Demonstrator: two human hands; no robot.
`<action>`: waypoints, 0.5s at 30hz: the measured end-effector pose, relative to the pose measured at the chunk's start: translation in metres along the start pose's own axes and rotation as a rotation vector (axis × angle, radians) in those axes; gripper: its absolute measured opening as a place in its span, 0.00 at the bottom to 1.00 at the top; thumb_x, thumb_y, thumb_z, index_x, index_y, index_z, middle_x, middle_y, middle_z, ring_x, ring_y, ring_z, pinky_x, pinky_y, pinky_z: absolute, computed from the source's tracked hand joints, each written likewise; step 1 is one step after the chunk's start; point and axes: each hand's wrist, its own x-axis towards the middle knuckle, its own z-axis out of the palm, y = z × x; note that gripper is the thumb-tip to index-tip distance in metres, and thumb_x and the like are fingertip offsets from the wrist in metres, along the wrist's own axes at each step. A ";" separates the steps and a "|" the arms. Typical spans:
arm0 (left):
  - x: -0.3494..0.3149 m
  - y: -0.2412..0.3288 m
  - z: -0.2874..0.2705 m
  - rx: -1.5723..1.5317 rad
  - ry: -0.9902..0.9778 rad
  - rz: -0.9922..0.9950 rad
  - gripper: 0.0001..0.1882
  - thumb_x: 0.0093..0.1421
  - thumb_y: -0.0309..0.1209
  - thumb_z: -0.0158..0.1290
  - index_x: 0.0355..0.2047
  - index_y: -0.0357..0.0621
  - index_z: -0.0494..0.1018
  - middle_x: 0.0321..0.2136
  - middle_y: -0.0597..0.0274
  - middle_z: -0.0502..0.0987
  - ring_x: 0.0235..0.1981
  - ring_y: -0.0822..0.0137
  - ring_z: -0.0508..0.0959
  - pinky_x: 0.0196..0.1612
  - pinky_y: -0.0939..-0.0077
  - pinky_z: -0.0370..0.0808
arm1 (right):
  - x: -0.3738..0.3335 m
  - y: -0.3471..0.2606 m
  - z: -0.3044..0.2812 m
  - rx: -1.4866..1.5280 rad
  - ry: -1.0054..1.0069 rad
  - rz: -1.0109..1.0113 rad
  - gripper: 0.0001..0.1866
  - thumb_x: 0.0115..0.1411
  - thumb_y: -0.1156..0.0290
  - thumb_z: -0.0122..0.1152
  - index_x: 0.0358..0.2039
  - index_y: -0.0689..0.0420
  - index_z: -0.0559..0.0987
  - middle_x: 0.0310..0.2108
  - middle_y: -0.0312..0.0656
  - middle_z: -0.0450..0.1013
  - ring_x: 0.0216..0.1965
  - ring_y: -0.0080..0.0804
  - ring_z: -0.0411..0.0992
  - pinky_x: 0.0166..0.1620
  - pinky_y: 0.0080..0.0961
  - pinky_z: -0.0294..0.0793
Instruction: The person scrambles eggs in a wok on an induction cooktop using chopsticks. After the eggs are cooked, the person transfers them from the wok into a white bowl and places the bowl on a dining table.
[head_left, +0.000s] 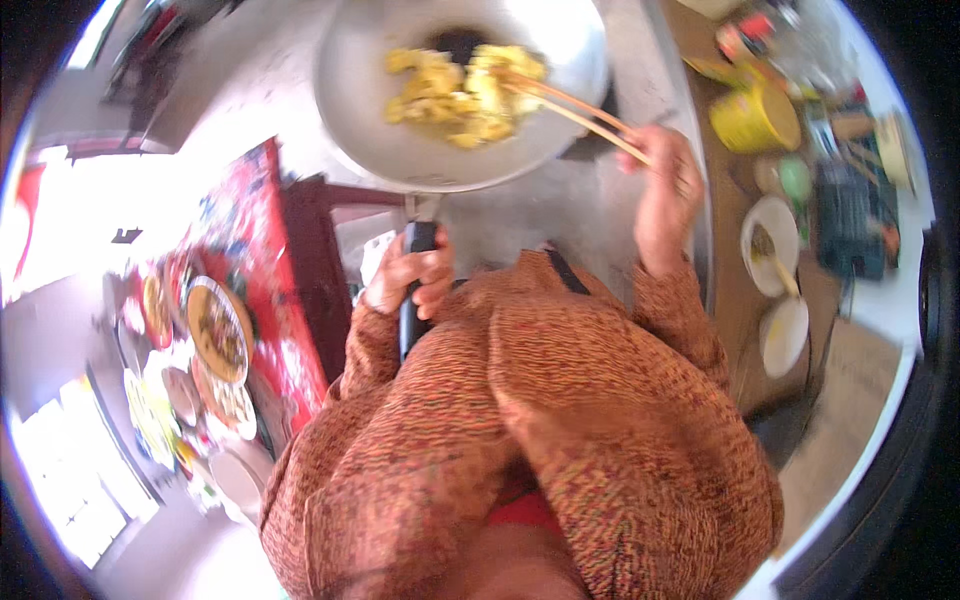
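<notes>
A wide silvery wok point(355, 110) sits in front of me at the top of the view, its far rim cut off. Yellow scrambled egg point(440, 95) lies in pieces across its bottom, with a dark patch behind. My left hand point(412, 278) is wrapped round the wok's black handle point(421, 238). My right hand point(667, 195), right of the wok, grips a pair of wooden chopsticks point(590, 115). Their tips reach over the rim into the right part of the egg.
At left, a table with a red patterned cover point(245, 215) bears several dishes, among them a brown-rimmed plate of food point(222, 330). On the brown counter at right stand a yellow tin point(752, 118), a white bowl point(752, 222) with a spoon, another white bowl point(783, 336) and a dark green basket point(848, 225).
</notes>
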 end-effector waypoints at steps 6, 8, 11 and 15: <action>-0.013 0.003 0.001 -0.008 0.038 0.034 0.13 0.51 0.26 0.52 0.36 0.39 0.62 0.16 0.67 0.59 0.10 0.75 0.62 0.09 0.81 0.63 | -0.002 -0.004 0.006 0.001 -0.062 -0.098 0.16 0.64 0.63 0.42 0.32 0.64 0.73 0.28 0.40 0.70 0.25 0.23 0.67 0.32 0.19 0.67; -0.014 0.007 -0.004 -0.011 -0.003 0.013 0.14 0.51 0.26 0.52 0.36 0.39 0.62 0.16 0.67 0.60 0.10 0.75 0.62 0.10 0.81 0.63 | -0.005 -0.014 0.007 -0.025 -0.091 -0.118 0.17 0.64 0.62 0.42 0.32 0.64 0.72 0.29 0.41 0.70 0.26 0.24 0.66 0.33 0.20 0.66; -0.014 0.013 -0.009 0.027 -0.033 -0.027 0.14 0.51 0.26 0.53 0.36 0.40 0.62 0.16 0.67 0.61 0.10 0.75 0.63 0.10 0.81 0.63 | -0.006 -0.029 0.006 -0.129 -0.063 -0.158 0.18 0.63 0.61 0.42 0.32 0.64 0.72 0.30 0.42 0.70 0.26 0.26 0.66 0.32 0.20 0.66; -0.015 0.013 -0.014 0.041 -0.078 -0.060 0.13 0.51 0.26 0.53 0.35 0.39 0.62 0.15 0.65 0.63 0.10 0.75 0.64 0.11 0.80 0.63 | -0.012 -0.037 0.008 -0.149 -0.138 -0.168 0.19 0.63 0.60 0.41 0.31 0.64 0.72 0.31 0.42 0.69 0.26 0.26 0.65 0.33 0.21 0.65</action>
